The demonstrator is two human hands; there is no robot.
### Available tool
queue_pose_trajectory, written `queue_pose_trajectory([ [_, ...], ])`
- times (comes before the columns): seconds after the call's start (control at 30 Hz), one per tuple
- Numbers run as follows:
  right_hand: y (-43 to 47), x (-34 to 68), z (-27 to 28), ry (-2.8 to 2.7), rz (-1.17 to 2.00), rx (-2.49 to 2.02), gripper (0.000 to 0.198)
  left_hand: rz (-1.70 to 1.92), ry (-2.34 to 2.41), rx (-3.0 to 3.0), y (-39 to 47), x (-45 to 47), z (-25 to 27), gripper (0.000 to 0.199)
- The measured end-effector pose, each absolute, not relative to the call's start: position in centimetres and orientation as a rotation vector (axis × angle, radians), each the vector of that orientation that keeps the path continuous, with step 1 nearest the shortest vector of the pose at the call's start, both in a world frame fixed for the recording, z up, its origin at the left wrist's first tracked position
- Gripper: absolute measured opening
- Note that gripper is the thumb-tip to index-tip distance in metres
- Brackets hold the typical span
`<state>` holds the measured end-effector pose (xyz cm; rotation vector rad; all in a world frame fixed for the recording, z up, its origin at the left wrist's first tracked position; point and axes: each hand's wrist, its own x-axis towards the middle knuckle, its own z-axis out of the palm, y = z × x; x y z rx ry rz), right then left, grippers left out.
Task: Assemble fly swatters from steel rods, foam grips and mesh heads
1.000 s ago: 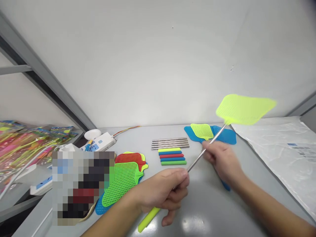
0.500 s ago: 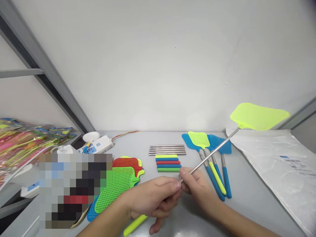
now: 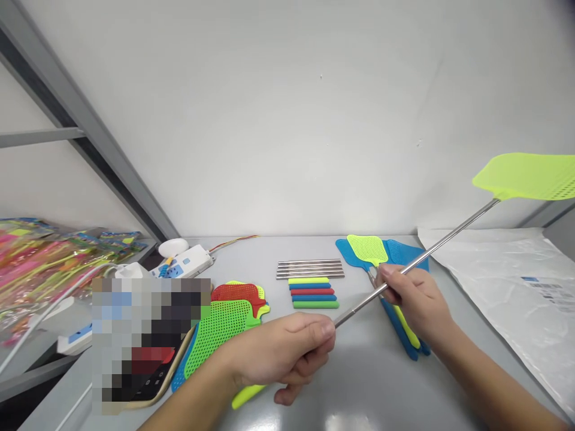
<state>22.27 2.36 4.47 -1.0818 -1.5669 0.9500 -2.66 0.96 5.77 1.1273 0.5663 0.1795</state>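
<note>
Stretched up to the right is a fly swatter with a yellow-green head [image 3: 530, 176] and a long metal rod [image 3: 442, 240]. My left hand [image 3: 291, 347] is closed round the rod's lower end. Farther up the rod, the fingers of my right hand [image 3: 415, 299] pinch it. A yellow-green grip [image 3: 248, 395] shows below my left hand; whether it joins the rod is hidden. Behind my right hand lie several swatters with blue heads [image 3: 406, 252] and one with a yellow-green head [image 3: 368, 248].
Thin metal rods [image 3: 309, 269] and coloured grips [image 3: 314, 293] lie in rows mid-table. Swatter heads, a green one [image 3: 220, 326] on top, are piled at the left. Also around are a phone [image 3: 153, 383], a power strip [image 3: 193, 261], packaged goods [image 3: 49, 263] and a white plastic bag [image 3: 498, 281].
My right hand has moved up and right along the rod, away from my left hand. The swatter head now sits farther right and higher, and more rod shows between my hands.
</note>
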Motion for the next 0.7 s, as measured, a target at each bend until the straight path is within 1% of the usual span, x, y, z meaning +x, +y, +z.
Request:
queue_pose_trajectory([
  [0.13, 3.3, 24.2, 4.9, -1.433, 0.914, -1.092, 0.055, 0.170, 0.582, 1.187, 1.4, -3.2, 5.5, 0.042],
  [0.27, 4.7, 27.0, 5.4, -1.138, 0.852, -1.054, 0.050, 0.130, 0.616, 1.241, 1.8, -3.6, 5.5, 0.044],
  [0.5, 5.1, 28.0, 7.4, -0.895, 0.662, -0.922, 0.042, 0.091, 0.634, 1.313, 1.9, -3.8, 6.0, 0.044],
  [0.63, 4.2, 25.1, 6.4, -0.929, 0.748, -0.819, 0.047, 0.074, 0.645, 1.343, 1.9, -3.8, 6.1, 0.043],
  [0.7, 3.4, 22.9, 4.9, -1.079, 0.820, -0.908, 0.050, 0.066, 0.657, 1.357, 2.0, -3.7, 6.0, 0.043],
])
